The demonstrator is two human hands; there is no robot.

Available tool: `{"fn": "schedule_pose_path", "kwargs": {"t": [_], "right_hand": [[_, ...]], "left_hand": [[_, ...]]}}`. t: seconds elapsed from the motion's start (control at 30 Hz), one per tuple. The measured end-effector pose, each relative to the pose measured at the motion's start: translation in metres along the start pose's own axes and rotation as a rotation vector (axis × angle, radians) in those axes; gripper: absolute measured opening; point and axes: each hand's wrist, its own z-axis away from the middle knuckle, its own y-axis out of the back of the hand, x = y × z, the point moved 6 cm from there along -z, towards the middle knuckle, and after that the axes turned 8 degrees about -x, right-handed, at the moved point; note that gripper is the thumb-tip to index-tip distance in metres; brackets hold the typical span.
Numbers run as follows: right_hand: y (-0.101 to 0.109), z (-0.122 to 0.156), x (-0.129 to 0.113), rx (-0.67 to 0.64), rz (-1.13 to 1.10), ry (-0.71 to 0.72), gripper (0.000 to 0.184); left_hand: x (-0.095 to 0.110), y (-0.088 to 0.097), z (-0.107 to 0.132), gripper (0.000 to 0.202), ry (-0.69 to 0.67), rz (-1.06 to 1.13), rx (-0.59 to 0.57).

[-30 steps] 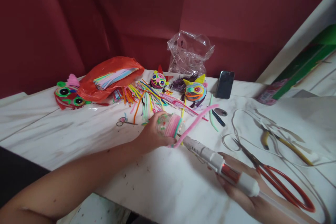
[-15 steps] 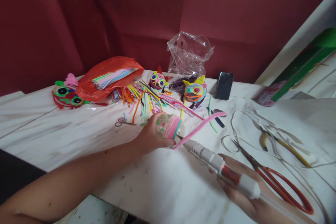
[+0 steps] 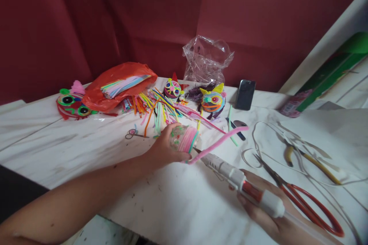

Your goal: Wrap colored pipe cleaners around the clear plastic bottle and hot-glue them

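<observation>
My left hand point(image 3: 168, 147) is closed round a clear ball point(image 3: 176, 139) that has pink and teal pipe cleaner wound on it. A loose length of pink pipe cleaner point(image 3: 220, 143) sticks out from the ball to the right, its near end by my left thumb. My right hand point(image 3: 258, 203) grips a white hot glue gun point(image 3: 230, 172), with a glue stick trailing from its back end. The gun's nozzle tip meets the ball's right side, beside the pink strand. Fingers of my right hand are partly hidden behind the gun.
Behind lie a heap of coloured pipe cleaners point(image 3: 161, 107), a red plastic bag point(image 3: 115, 88), finished faces such as the yellow-eared one point(image 3: 213, 101), and a phone point(image 3: 245, 95). Large scissors point(image 3: 299, 195), pliers point(image 3: 313, 160) and a white cord point(image 3: 255, 138) lie right; small scissors point(image 3: 135, 134) left.
The free end of the pink pipe cleaner has shifted slightly down and right. Both hands, the ball and the glue gun hold nearly the same place.
</observation>
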Motion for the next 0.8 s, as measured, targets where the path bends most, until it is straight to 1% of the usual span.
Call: {"fn": "schedule_pose_path", "kwargs": {"t": [0.07,0.17,0.23,0.33,0.4,0.53,0.6,0.7,0.77,0.8], "right_hand": [[-0.002,0.002,0.001,-0.001,0.006,-0.008,0.018],[0.000,0.006,0.003,0.077,0.029,-0.027,0.025],[0.003,0.008,0.003,0.112,0.052,-0.024,0.025],[0.002,0.006,0.004,0.020,0.092,0.014,0.023],[0.003,0.005,0.008,-0.016,0.105,0.009,0.026],[0.000,0.006,0.014,-0.009,0.057,0.004,0.032],[-0.002,0.008,0.014,0.010,0.034,-0.010,0.031],[0.000,0.009,0.013,0.084,0.032,-0.077,0.029],[0.000,0.008,0.010,0.082,0.029,-0.076,0.027],[0.000,0.007,0.008,0.078,0.019,-0.068,0.026]], "left_hand": [[-0.001,0.000,0.000,0.098,0.047,-0.018,-0.003],[0.001,0.000,0.000,0.098,0.036,-0.031,0.002],[0.001,0.001,0.000,0.097,0.022,-0.027,0.014],[0.001,0.001,0.001,0.097,0.014,-0.021,0.017],[0.000,0.000,0.001,0.097,0.008,-0.028,0.008],[0.003,0.001,0.000,0.094,-0.036,-0.033,0.000],[0.003,0.001,0.000,0.095,-0.025,-0.048,-0.001],[0.003,0.000,0.000,0.099,0.026,-0.077,-0.020],[0.002,-0.001,0.000,0.099,0.027,-0.079,-0.032],[0.002,-0.001,0.000,0.098,0.007,-0.070,-0.033]]}}
